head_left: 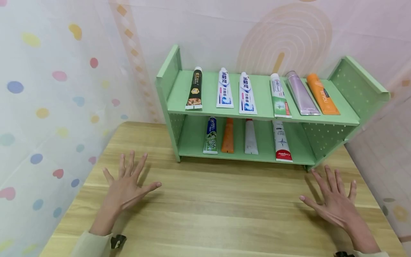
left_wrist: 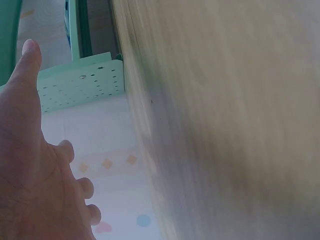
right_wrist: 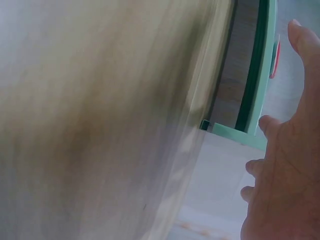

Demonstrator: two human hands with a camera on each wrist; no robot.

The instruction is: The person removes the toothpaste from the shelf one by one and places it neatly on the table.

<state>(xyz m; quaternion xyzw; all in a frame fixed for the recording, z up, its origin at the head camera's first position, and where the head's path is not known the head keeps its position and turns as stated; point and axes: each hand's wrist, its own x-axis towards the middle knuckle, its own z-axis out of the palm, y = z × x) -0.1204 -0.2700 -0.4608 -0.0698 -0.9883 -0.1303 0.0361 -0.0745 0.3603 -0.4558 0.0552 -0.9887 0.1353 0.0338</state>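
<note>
My left hand (head_left: 123,191) is spread over the left of the wooden table, holding nothing. On the right, my right hand (head_left: 335,205) has its fingers spread too, near the lower right corner of a green two-tier shelf (head_left: 224,159). The upper tier bears a black toothpaste tube (head_left: 195,88), two white-and-blue toothpaste tubes (head_left: 225,89) (head_left: 246,94), a green-and-white toothpaste tube (head_left: 280,96), a purple tube (head_left: 302,93) and an orange tube (head_left: 322,94). Below lie a blue-and-green toothpaste tube (head_left: 211,136), another orange tube (head_left: 228,137), a grey-white tube (head_left: 250,137) and a Colgate tube (head_left: 282,141).
The wooden table (head_left: 218,207) stretches in front of the shelf. Patterned cloth (head_left: 64,89) hangs behind and at both sides. The shelf's perforated side panels (head_left: 358,91) rise above its upper tier.
</note>
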